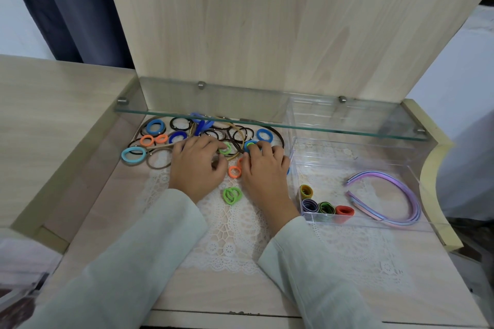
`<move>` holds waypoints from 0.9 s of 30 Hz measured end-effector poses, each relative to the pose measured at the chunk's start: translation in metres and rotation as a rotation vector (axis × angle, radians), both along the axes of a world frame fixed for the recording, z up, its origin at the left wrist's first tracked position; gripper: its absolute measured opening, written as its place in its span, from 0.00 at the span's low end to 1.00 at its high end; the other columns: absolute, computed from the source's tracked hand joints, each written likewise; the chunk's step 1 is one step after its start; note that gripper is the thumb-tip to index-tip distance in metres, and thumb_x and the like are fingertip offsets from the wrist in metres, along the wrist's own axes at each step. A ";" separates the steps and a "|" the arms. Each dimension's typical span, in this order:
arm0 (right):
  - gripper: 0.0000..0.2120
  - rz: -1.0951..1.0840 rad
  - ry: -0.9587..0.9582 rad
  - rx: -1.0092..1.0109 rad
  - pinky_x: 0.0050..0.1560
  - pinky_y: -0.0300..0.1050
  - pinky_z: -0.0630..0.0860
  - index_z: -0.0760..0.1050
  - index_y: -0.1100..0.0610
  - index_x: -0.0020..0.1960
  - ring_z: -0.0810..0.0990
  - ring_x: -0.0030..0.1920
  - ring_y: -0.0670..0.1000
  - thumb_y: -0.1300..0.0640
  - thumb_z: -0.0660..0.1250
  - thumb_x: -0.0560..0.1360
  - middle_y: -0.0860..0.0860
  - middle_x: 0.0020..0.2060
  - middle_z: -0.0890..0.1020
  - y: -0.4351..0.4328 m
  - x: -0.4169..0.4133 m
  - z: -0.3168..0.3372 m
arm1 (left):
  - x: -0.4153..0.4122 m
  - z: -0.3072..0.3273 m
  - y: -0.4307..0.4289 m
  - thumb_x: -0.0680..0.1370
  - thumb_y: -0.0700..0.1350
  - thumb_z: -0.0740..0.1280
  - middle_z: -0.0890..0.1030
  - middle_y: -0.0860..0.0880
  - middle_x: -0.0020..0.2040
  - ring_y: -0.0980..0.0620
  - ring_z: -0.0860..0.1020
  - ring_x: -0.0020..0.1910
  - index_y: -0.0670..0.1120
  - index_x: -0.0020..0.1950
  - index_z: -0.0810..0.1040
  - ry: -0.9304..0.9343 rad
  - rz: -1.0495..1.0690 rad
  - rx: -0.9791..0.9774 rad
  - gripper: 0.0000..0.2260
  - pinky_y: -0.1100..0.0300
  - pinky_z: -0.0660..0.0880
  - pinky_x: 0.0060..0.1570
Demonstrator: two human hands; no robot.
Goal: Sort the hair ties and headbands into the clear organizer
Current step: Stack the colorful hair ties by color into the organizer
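A heap of hair ties (171, 136) in blue, orange, black and brown lies under the glass shelf, with thin headbands among them. My left hand (197, 165) lies over the heap, its fingertips pinching a small green tie (226, 147). My right hand (263, 168) is beside it, fingertips on another green tie (250, 145) that sits on a blue one. Two green ties (232, 195) lie between my wrists, and an orange tie (234, 171) between my hands. The clear organizer (401, 223) on the right holds small bundled ties (324, 207) and pastel headbands (395, 195).
A glass shelf (267, 117) on metal pegs overhangs the back of the heap and the organizer. A wooden panel (267, 21) rises behind. A lace mat (235, 235) covers the desk. A raised wooden ledge (53, 128) borders the left; a dark curtain (66, 8) hangs beyond.
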State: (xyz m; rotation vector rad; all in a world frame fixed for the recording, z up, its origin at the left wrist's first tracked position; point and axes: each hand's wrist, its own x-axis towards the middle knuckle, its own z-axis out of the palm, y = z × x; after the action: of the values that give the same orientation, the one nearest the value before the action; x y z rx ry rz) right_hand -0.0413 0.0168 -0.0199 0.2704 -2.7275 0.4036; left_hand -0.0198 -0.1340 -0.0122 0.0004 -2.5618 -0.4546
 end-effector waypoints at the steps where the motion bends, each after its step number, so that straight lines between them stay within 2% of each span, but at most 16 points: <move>1: 0.17 -0.001 -0.003 0.006 0.54 0.52 0.61 0.74 0.54 0.59 0.67 0.56 0.55 0.49 0.51 0.79 0.51 0.59 0.74 0.000 0.000 0.000 | 0.000 0.000 0.000 0.73 0.50 0.63 0.81 0.57 0.51 0.53 0.76 0.55 0.54 0.51 0.82 0.000 -0.003 0.000 0.11 0.56 0.61 0.57; 8: 0.21 0.028 -0.017 0.019 0.57 0.52 0.62 0.72 0.57 0.62 0.68 0.58 0.56 0.49 0.48 0.79 0.53 0.60 0.73 -0.002 0.002 0.002 | 0.001 0.000 0.000 0.72 0.51 0.64 0.82 0.57 0.50 0.52 0.77 0.54 0.54 0.50 0.82 0.020 -0.004 -0.005 0.11 0.55 0.62 0.56; 13: 0.23 0.037 0.041 -0.062 0.57 0.51 0.64 0.72 0.58 0.65 0.70 0.59 0.55 0.50 0.48 0.78 0.52 0.63 0.72 -0.002 0.002 0.004 | 0.003 0.002 -0.001 0.72 0.54 0.66 0.83 0.55 0.50 0.50 0.79 0.52 0.53 0.51 0.82 0.046 0.031 -0.024 0.11 0.54 0.61 0.54; 15: 0.23 0.043 0.084 -0.081 0.56 0.51 0.65 0.74 0.58 0.64 0.71 0.57 0.55 0.51 0.49 0.77 0.52 0.62 0.74 -0.003 0.002 0.005 | 0.003 0.003 -0.001 0.71 0.56 0.67 0.83 0.55 0.49 0.50 0.80 0.51 0.53 0.50 0.82 0.046 0.053 -0.022 0.12 0.54 0.61 0.53; 17: 0.20 0.065 0.100 -0.102 0.55 0.50 0.63 0.76 0.59 0.62 0.71 0.56 0.55 0.53 0.53 0.77 0.53 0.60 0.75 -0.003 0.003 0.005 | 0.004 0.003 -0.002 0.71 0.57 0.67 0.83 0.55 0.49 0.50 0.80 0.50 0.54 0.50 0.83 0.051 0.063 -0.019 0.12 0.54 0.60 0.52; 19: 0.17 0.088 0.121 -0.142 0.53 0.51 0.66 0.78 0.60 0.57 0.74 0.55 0.57 0.56 0.57 0.75 0.54 0.56 0.78 -0.002 0.002 0.005 | 0.004 0.003 -0.003 0.72 0.57 0.68 0.83 0.55 0.48 0.50 0.80 0.49 0.53 0.49 0.83 0.069 0.060 -0.019 0.11 0.54 0.60 0.51; 23: 0.20 0.132 0.121 -0.222 0.45 0.53 0.72 0.80 0.63 0.48 0.78 0.46 0.59 0.54 0.53 0.72 0.57 0.48 0.80 -0.002 0.003 0.007 | 0.005 0.003 -0.003 0.73 0.56 0.68 0.83 0.55 0.47 0.50 0.81 0.47 0.53 0.48 0.83 0.105 0.059 -0.018 0.10 0.54 0.60 0.51; 27: 0.16 0.134 0.101 -0.194 0.46 0.53 0.72 0.80 0.62 0.49 0.79 0.46 0.59 0.55 0.58 0.72 0.57 0.48 0.80 -0.001 0.006 0.008 | 0.005 0.003 -0.005 0.75 0.57 0.66 0.83 0.55 0.50 0.51 0.80 0.49 0.55 0.50 0.83 0.094 0.075 0.013 0.10 0.53 0.61 0.54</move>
State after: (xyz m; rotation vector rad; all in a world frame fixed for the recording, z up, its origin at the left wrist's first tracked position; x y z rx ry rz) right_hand -0.0357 0.0156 -0.0118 0.4105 -2.5572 0.6680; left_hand -0.0146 -0.1391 -0.0091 0.0783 -2.4574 -0.4324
